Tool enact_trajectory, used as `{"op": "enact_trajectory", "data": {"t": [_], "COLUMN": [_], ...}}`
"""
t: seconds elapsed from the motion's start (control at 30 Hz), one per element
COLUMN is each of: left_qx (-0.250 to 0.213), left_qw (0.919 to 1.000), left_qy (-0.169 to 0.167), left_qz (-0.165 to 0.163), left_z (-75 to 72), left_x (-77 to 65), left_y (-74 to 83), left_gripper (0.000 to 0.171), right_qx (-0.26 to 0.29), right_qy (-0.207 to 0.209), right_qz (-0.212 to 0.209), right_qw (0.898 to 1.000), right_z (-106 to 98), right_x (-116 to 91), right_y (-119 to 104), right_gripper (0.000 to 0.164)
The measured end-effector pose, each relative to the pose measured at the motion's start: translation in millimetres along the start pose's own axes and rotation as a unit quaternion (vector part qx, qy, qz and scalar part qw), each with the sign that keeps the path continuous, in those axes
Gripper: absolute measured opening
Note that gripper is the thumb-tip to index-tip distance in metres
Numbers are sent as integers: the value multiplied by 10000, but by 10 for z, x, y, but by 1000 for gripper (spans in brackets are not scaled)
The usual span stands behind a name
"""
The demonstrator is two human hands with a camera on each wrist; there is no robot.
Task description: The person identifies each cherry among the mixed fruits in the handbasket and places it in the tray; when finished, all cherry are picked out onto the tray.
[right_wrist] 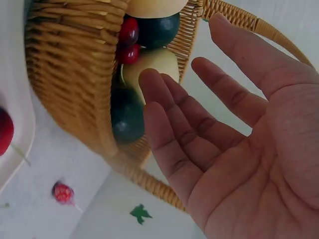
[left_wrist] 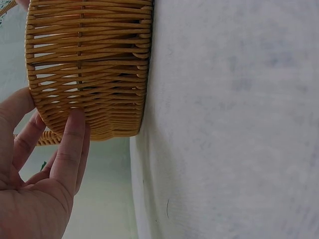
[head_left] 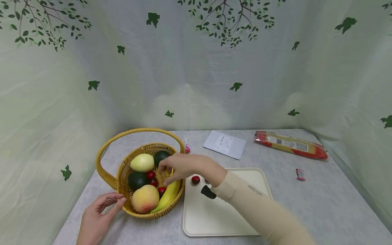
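Head view: empty, parted right fingers (head_left: 166,162) partly hide dark fruit (head_left: 160,156) — straight left fingers (head_left: 111,196) seemingly touch basket (head_left: 163,212).

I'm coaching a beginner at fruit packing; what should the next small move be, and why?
Probably move the right hand over to the cherry on the tray: that hand looks empty above the basket, where other cherries lie, and the left hand touches the basket's side.
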State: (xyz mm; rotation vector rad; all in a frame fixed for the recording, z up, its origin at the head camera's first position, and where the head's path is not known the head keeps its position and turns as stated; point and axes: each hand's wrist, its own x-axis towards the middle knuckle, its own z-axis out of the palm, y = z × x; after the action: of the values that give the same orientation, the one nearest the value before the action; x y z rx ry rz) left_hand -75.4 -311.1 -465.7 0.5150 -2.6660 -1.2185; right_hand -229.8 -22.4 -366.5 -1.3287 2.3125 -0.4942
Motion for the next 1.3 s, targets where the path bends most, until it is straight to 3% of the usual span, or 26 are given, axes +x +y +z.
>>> {"op": "enact_trajectory", "data": {"t": [0.33, 0.57, 0.97, 1.17, 1.3], "left_qx": [-174, -259, -122, -210, -136], "left_qw": [9998, 9996, 9999, 9997, 9999], "left_qy": [-66, -105, -2, -42, 11], "left_qz": [53, 18, 57, 71, 76], "left_z": [-10, -6, -26, -20, -15], "left_x": [-6, -5, -20, -16, -14], "left_y": [-14, -3, -4, 5, 3], "left_gripper": [34, 34, 33, 33, 33], "right_qx": [323, 755, 1665, 1828, 1782], "right_qy": [-635, -1043, -1619, -1806, -1914], "right_qz": [741, 1349, 1818, 2047, 2022], "right_qw": [9947, 9825, 9555, 9445, 9438], "right_z": [-13, 43, 67, 80, 101], "right_x": [429, 627, 791, 855, 899], "right_y": [-109, -90, -145, -146, -126], "right_gripper": [47, 46, 33, 44, 47]}}
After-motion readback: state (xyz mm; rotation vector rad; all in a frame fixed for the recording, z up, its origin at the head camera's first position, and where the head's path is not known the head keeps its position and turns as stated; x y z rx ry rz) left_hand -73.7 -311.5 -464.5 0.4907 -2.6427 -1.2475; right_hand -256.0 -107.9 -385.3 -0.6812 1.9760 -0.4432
